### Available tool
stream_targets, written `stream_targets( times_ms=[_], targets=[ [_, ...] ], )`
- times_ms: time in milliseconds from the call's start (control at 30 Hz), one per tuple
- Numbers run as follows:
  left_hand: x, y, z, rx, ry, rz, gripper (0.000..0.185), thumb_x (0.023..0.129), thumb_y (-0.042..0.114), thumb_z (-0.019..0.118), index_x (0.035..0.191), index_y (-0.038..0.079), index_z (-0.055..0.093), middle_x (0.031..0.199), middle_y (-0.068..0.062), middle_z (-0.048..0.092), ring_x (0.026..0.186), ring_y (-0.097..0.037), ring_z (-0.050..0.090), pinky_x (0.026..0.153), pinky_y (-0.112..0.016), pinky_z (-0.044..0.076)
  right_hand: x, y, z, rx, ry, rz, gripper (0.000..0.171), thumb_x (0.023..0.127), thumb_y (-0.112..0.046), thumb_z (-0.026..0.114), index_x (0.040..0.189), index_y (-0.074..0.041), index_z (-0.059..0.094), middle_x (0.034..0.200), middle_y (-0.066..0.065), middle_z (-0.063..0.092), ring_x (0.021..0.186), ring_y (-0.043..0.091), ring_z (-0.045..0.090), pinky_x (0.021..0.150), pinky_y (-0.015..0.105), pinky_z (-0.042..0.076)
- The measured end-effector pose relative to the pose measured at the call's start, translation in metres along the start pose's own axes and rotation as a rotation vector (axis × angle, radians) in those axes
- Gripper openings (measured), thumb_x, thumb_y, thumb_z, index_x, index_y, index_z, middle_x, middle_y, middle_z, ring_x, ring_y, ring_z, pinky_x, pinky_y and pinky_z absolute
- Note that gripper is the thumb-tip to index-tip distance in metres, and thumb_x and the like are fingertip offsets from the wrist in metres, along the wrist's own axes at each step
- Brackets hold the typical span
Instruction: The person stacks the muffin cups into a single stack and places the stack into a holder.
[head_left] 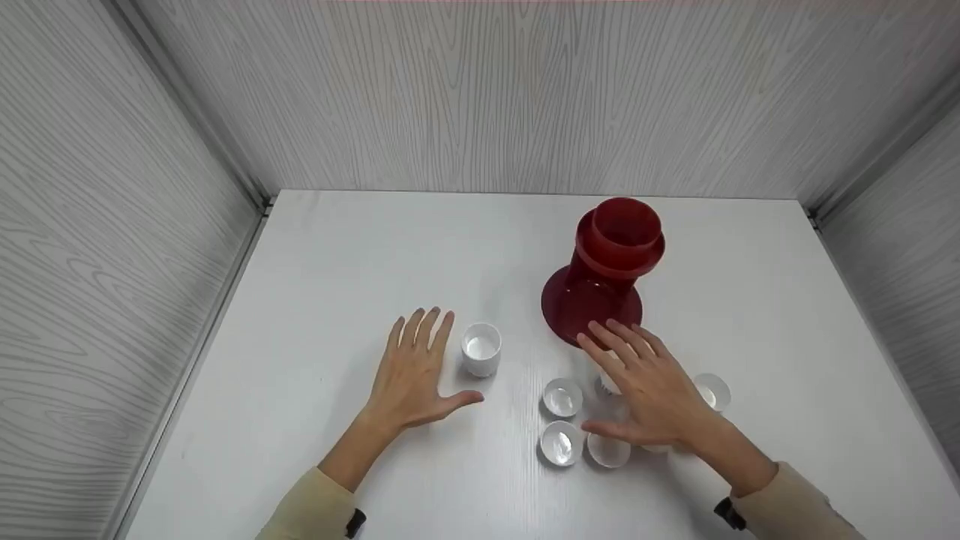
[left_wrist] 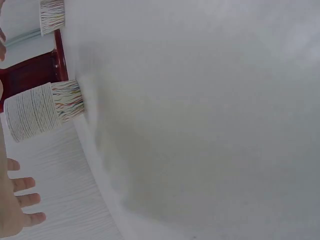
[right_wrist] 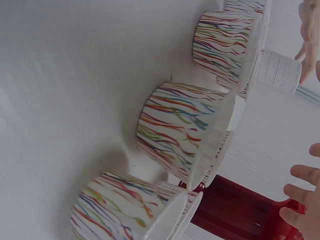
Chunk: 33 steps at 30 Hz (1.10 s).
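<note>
Read: between grasps, I'd say. The work looks like gathering small paper cups into a nested stack: a white cup stack (head_left: 481, 349) stands upright on the desk (head_left: 360, 255), loose ones sit apart to its right. Can't tell stacking from unstacking for sure.

Fingers: both sets released. Left hand (head_left: 412, 379) spread flat-ish, fingers straight, thumb out to the right, holding nothing. Right hand (head_left: 652, 390) same, spread over the loose cups, nothing gripped.

Next move, my judgement: left fingers close round the stack to steady it, right fingers drop and pinch one loose cup by its rim. Thin walls, so go light; neighbours could get knocked.

Positions: stack is just right of the left index finger, on the far side of the left thumb tip; no contact visible. Under/around the right hand: far-left cup (head_left: 562, 397), near-left cup (head_left: 561, 442), and near-middle cup (head_left: 609, 450) close to the right thumb. Right-hand cup (head_left: 711, 391) sits right of the hand. More are partly hidden beneath it, count unclear. Red stand (head_left: 619, 251) is at the far side; right fingertips overlap its base in the head view, touch can't be confirmed.
</note>
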<state>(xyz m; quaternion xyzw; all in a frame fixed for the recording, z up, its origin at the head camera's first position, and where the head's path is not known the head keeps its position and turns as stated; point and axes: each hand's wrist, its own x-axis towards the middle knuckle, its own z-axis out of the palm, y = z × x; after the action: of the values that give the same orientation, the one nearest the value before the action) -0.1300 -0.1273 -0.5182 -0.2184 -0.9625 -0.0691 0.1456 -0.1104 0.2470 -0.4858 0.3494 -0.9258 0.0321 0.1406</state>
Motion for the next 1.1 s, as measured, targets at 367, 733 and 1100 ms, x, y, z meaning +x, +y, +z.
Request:
stream_targets(
  times_ms=[367, 733, 1100],
  targets=[
    [0.006, -0.004, 0.022, 0.003, -0.037, 0.005, 0.113, 0.080, 0.088, 0.060, 0.152, 0.002, 0.048, 0.153, -0.018, 0.055, 0.146, -0.038, 0.050, 0.123, -0.057, 0.039, 0.010, 0.011, 0.011, 0.029, -0.038, -0.153, 0.101, 0.080, -0.065, 0.080, 0.159, -0.015, 0.044, 0.157, 0.009, 0.054, 0.145, 0.031, 0.051, 0.116, 0.051, 0.047],
    [0.017, -0.002, 0.029, -0.030, 0.010, 0.040, 0.101, 0.081, 0.084, 0.064, 0.139, 0.001, 0.056, 0.145, -0.018, 0.060, 0.142, -0.039, 0.053, 0.119, -0.055, 0.044, 0.018, 0.017, 0.020, 0.070, -0.044, -0.213, 0.092, 0.081, -0.060, 0.081, 0.154, -0.014, 0.050, 0.150, 0.010, 0.059, 0.139, 0.030, 0.055, 0.110, 0.050, 0.052],
    [0.022, -0.002, 0.036, -0.010, 0.041, 0.108, 0.094, 0.081, 0.082, 0.066, 0.129, 0.002, 0.059, 0.138, -0.016, 0.064, 0.138, -0.037, 0.056, 0.114, -0.051, 0.047, 0.024, 0.016, 0.024, 0.113, -0.206, -0.177, 0.084, 0.086, -0.058, 0.077, 0.154, -0.019, 0.048, 0.153, 0.010, 0.056, 0.141, 0.031, 0.053, 0.113, 0.052, 0.050]
  ],
)
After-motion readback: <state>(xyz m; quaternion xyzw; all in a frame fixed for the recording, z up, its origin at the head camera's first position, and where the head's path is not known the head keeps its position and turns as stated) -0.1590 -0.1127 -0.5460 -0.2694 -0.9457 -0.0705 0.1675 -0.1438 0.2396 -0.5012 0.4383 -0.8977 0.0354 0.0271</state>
